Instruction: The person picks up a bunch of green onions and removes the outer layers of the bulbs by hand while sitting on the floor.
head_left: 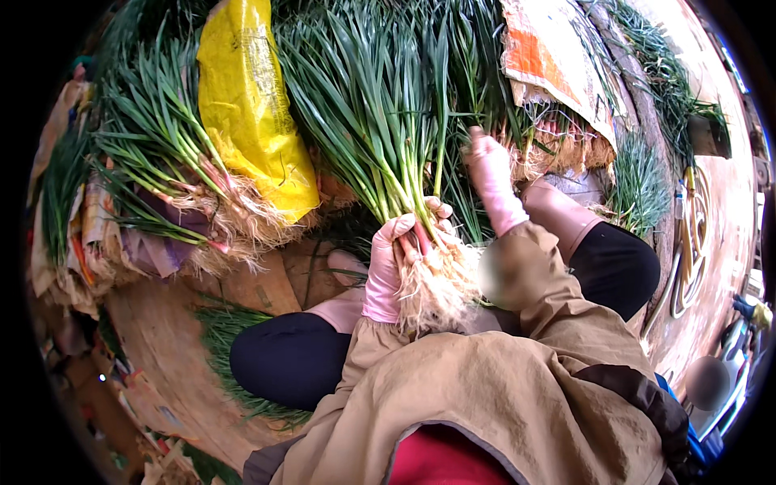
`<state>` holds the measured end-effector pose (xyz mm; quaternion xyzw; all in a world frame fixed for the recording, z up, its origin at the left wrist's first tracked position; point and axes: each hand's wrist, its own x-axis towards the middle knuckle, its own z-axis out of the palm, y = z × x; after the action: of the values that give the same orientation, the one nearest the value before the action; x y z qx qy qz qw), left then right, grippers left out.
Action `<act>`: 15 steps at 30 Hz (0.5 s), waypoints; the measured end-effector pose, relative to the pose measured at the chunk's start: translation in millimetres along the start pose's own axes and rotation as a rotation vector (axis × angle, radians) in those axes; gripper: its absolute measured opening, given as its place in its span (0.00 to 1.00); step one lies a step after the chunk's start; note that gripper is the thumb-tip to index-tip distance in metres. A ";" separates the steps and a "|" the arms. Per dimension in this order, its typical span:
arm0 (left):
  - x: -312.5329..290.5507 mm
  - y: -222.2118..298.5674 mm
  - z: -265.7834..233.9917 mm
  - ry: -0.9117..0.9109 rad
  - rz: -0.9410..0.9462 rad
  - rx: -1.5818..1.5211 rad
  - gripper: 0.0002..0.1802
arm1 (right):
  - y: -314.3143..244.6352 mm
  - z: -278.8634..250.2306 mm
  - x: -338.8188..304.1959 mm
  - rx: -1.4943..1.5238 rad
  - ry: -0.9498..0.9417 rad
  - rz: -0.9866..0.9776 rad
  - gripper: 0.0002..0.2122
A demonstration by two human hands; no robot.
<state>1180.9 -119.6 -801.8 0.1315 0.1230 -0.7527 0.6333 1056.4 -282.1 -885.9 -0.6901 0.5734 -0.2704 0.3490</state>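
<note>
My left hand (386, 263), in a pale pink glove or sleeve, is wrapped round the base of a bunch of green garlic (396, 153). Its long flat leaves fan out away from me, and pale stringy roots (436, 295) hang below my fingers toward my lap. To the right of the bunch and apart from its stems, my right hand (489, 166) is raised with curled fingers. Whether anything small is pinched in it cannot be made out. Behind that hand lie more green leaves (477, 73).
A yellow woven sack (250, 105) lies beside a rooted pile of the same plants (186, 145) at left. An orange and white sack (550, 56) covers more bunches at right. Loose leaves (234, 356) lie by my left knee. A coiled hose (693, 242) is far right.
</note>
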 end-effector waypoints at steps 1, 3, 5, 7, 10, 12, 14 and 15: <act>3.8 -1.8 5.5 -0.061 -0.046 -0.089 0.21 | 24.1 -17.7 10.6 -0.068 -0.030 0.207 0.22; 7.4 2.4 -7.3 -0.178 -0.042 -0.005 0.25 | 74.5 -4.9 -11.0 -0.623 -0.815 -0.086 0.25; -3.9 9.9 -20.0 -0.112 -0.025 -0.103 0.25 | 34.2 -21.4 -32.8 -0.613 -1.347 0.267 0.27; -5.3 9.6 -22.1 -0.129 -0.004 -0.018 0.26 | 3.1 -31.4 -31.8 -0.126 -1.108 0.402 0.20; -0.6 4.8 -17.3 -0.156 -0.030 0.032 0.29 | -37.1 -33.6 -15.0 0.990 -0.756 0.476 0.14; -0.2 0.8 -3.7 -0.057 -0.021 0.094 0.31 | -61.5 -38.4 -12.0 1.037 -0.626 0.432 0.13; -10.6 -0.4 20.4 0.043 0.049 0.209 0.29 | -76.5 -35.6 -19.8 0.603 -0.556 0.296 0.12; -16.1 11.1 9.9 0.039 0.045 0.239 0.20 | -92.6 -35.4 -29.5 0.268 -0.490 0.204 0.12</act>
<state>1194.0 -110.0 -787.1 0.2236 0.0418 -0.7449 0.6272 1079.0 -250.1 -790.1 -0.6214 0.4974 -0.1325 0.5906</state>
